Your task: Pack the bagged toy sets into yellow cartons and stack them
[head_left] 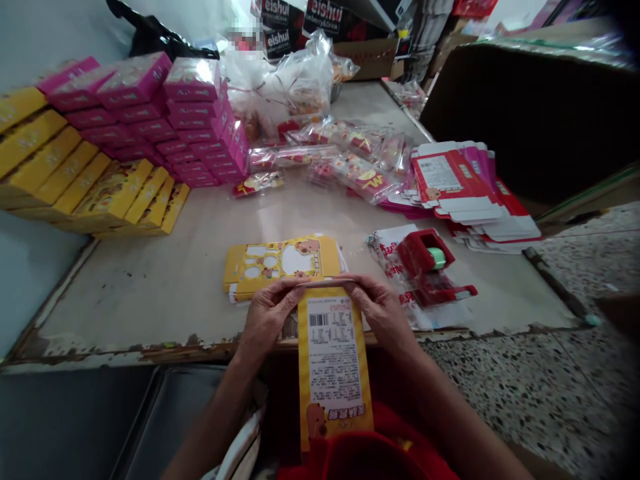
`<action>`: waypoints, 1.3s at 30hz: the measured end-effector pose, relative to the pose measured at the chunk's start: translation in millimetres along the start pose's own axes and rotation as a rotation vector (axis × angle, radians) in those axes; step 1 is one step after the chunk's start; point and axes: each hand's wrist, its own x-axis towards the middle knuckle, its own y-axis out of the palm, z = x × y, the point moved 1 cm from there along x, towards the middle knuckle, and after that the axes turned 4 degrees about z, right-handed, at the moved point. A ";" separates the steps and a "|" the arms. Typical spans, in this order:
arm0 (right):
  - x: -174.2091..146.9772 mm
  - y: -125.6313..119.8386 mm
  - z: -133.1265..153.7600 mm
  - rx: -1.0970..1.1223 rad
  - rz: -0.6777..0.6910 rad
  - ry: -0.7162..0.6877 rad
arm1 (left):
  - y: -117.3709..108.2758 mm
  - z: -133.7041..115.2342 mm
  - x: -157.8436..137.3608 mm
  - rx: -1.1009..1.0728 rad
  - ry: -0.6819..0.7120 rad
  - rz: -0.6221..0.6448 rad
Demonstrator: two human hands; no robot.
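Both my hands pinch the far end of a yellow printed carton (335, 360), which hangs over the table's front edge toward my body. Its label side, with a barcode and small print, faces me. My left hand (270, 313) grips the left corner of the end flap, thumb on top. At the right corner, my right hand (377, 307) holds the same flap. Just beyond my hands lies a stack of flat yellow cartons (273, 263) with cut-out windows. A red tape dispenser (425, 257) with a greenish roll sits right of my right hand on a printed plastic bag (393, 243).
Filled pink boxes (195, 120) and yellow boxes (120, 193) are piled at the left. Wrapped packets (360, 173) and plastic bags (285, 80) lie at the back. Flat red cartons (450, 180) are stacked at the right, beside a big open cardboard box (525, 120).
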 end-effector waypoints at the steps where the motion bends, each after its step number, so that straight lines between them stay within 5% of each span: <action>1: -1.4 0.5 3.3 -0.041 -0.007 -0.016 | -1.5 -2.4 -1.1 0.029 0.006 0.006; 6: -5.8 11.2 25.7 -0.129 -0.057 -0.039 | 6.3 -19.7 -2.7 0.054 -0.006 -0.082; 13: -4.7 13.2 38.6 0.131 -0.077 0.076 | 17.5 -37.7 -3.1 -0.003 -0.031 -0.068; 19: -22.8 -11.1 18.1 0.142 0.102 0.186 | 9.0 -1.3 -26.5 -0.095 -0.066 0.092; 24: -45.6 -19.7 14.1 -0.124 0.007 -0.057 | 38.9 18.0 -43.6 -0.217 -0.047 0.115; 28: -60.0 -54.3 42.5 -0.333 0.022 -0.136 | 55.8 -6.6 -28.5 -0.061 0.010 0.110; 33: -61.0 -138.7 68.8 -0.712 -0.434 -0.122 | 53.6 -44.3 -1.9 0.004 0.195 -0.026; 36: -47.6 -160.3 59.6 -0.798 -0.305 0.064 | 58.2 -45.1 -1.2 0.077 0.203 0.005; 39: -37.7 -156.9 50.9 -0.627 -0.290 0.148 | 67.3 -39.1 -11.2 0.132 0.164 0.051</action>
